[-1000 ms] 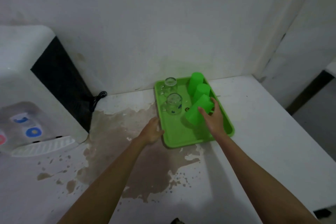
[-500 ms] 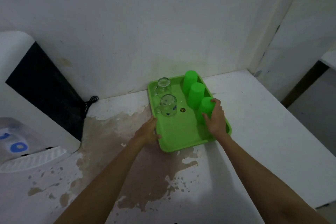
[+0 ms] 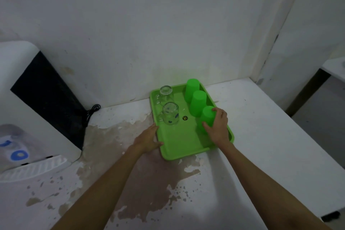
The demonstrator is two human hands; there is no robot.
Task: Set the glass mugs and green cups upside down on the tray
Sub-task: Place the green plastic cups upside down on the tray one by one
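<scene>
A bright green tray [image 3: 179, 145] lies on the white counter against the wall. Two glass mugs stand upside down along its left side, the far mug [image 3: 165, 93] and the near mug [image 3: 170, 114]. Three green cups stand upside down in a row on the right: the far cup [image 3: 192, 87], the middle cup [image 3: 198, 101] and the near cup [image 3: 206, 117]. My right hand [image 3: 218, 127] is wrapped around the near cup, which rests on the tray. My left hand [image 3: 149, 139] holds the tray's left rim.
A white water dispenser [image 3: 28, 108] with blue taps stands at the left, its black cord [image 3: 91, 112] coiled by the wall. The counter has brown worn patches [image 3: 149, 183] in front of the tray. The counter's right edge [image 3: 308, 145] drops off to the floor.
My right hand has turned the near green cup from a tilted position to upright and upside down on the tray. The left hand has stayed on the tray's rim. The camera shifted slightly.
</scene>
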